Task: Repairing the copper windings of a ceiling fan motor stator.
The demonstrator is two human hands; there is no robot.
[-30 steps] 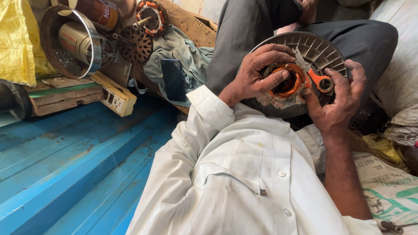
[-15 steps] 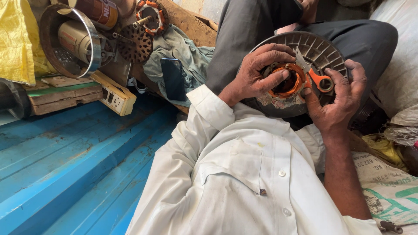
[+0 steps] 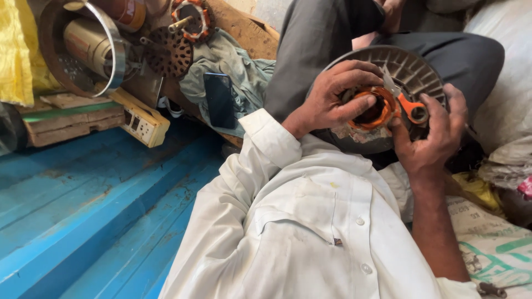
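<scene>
The stator winding (image 3: 372, 111), gripped by the left hand (image 3: 338, 94), risks nicked wire if the orange-handled scissors (image 3: 407, 105), clasped in the right hand (image 3: 432, 133), slip.

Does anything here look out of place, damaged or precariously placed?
A dark phone lies propped on a crumpled grey-green cloth among loose motor parts, an odd, unprotected spot. The finned motor housing that the left hand steadies looks grimy at its lower edge. The right hand holds orange-handled scissors at its orange winding.
</scene>
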